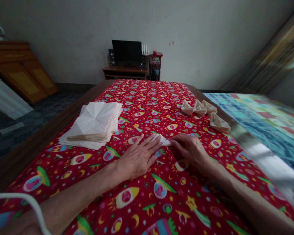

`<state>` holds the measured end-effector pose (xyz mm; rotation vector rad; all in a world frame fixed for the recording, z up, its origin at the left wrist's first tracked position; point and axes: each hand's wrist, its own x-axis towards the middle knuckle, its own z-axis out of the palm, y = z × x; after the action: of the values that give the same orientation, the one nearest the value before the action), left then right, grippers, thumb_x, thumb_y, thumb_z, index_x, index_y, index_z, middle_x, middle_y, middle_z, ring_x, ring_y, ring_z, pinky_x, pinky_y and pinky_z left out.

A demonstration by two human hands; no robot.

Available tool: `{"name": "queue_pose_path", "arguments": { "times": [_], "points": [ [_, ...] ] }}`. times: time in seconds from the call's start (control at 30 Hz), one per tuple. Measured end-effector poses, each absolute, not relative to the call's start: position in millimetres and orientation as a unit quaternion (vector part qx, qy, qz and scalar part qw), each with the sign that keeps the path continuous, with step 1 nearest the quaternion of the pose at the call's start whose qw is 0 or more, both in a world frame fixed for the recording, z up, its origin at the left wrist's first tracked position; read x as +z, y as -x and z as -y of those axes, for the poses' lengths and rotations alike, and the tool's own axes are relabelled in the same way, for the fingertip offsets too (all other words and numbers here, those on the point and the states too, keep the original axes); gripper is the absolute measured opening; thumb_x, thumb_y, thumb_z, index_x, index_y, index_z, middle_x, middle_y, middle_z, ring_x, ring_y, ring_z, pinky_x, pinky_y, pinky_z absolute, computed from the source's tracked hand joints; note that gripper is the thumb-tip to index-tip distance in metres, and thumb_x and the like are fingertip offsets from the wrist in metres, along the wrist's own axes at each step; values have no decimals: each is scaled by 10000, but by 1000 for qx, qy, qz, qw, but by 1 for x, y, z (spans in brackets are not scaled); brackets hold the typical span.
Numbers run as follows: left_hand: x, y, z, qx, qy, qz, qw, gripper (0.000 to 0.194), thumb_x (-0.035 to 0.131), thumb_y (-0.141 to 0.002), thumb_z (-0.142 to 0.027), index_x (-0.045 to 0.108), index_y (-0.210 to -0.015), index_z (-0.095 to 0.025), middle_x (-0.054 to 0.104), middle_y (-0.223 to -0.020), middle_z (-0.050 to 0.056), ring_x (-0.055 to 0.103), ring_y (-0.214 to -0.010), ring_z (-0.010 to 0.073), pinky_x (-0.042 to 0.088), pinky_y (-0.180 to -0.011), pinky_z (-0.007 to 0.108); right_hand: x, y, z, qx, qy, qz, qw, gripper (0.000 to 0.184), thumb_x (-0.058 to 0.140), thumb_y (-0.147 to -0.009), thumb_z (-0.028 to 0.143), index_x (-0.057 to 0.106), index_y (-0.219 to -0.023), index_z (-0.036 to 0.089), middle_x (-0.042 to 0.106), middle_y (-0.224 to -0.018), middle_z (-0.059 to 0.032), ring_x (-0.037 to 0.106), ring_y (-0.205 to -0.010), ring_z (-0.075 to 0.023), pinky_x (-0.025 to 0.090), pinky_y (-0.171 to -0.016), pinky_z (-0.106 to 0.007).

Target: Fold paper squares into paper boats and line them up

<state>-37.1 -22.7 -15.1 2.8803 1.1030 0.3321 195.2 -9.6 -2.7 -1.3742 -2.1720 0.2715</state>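
So the left hand (pixel 138 160) is palm down, fingers stretched out and a little apart, lying across the left part of a small white folded paper (pixel 164 141). That paper sits right under those fingertips and pokes out toward the other hand. The right hand (pixel 193 148) has its fingers curled in, thumb and index narrow together right at the paper's right tip, though I can't tell if they're actually pinching it. Off left of the left fingers and further away there's a messy stack of creased sheets (pixel 95 120). Beyond the right fingers, over to the right, sit four folded paper shapes (pixel 219 123). Red rocket-print cloth (pixel 149 202) underneath everything.
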Motion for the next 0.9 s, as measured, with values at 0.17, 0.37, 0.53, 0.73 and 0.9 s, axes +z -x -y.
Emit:
{"name": "queue_pose_path", "arguments": {
  "times": [0.17, 0.37, 0.53, 0.73, 0.9],
  "points": [
    [-15, 37, 23, 96, -928, -359, 17, 491, 276, -983, -364, 224, -1457, -249, 215, -1538, -14, 132, -1427, 178, 118, -1143, 414, -2, -192, 10, 123, 518, 812, 239, 144, 545, -869, 264, 664, -871, 183, 692, -800, -31, 601, -685, -144, 407, -625, -234],
    [-15, 37, 22, 87, -929, -360, 14, 486, 235, -990, -386, 229, -1457, -250, 211, -1539, -22, 124, -1428, 170, 105, -1146, 407, -2, -191, 8, 114, 534, 807, 224, 153, 535, -870, 250, 665, -842, 174, 685, -761, -41, 593, -654, -151, 395, -601, -240],
    [-15, 37, 23, 86, -929, -361, 11, 486, 256, -987, -374, 228, -1456, -253, 201, -1541, -21, 126, -1429, 174, 120, -1148, 419, -4, -194, 6, 133, 526, 808, 230, 146, 541, -867, 258, 661, -850, 176, 673, -753, -31, 572, -635, -141, 383, -587, -241],
    [-16, 37, 25, 123, -922, -365, 26, 531, 342, -970, -333, 193, -1464, -206, 193, -1542, 52, 191, -1416, 194, 165, -1154, 443, -7, -199, 2, 170, 513, 810, 228, 57, 606, -794, 217, 651, -813, 187, 637, -747, -13, 557, -654, -140, 381, -581, -243],
    [-24, 40, 19, 252, -884, -384, 90, 724, 445, -930, -263, -12, -1487, -188, 157, -1546, 125, 205, -1412, 212, 270, -1133, 396, -9, -197, 0, 192, 504, 779, 319, 107, 579, -821, 267, 637, -796, 181, 628, -791, -29, 570, -698, -153, 419, -618, -256]
  ]
}}
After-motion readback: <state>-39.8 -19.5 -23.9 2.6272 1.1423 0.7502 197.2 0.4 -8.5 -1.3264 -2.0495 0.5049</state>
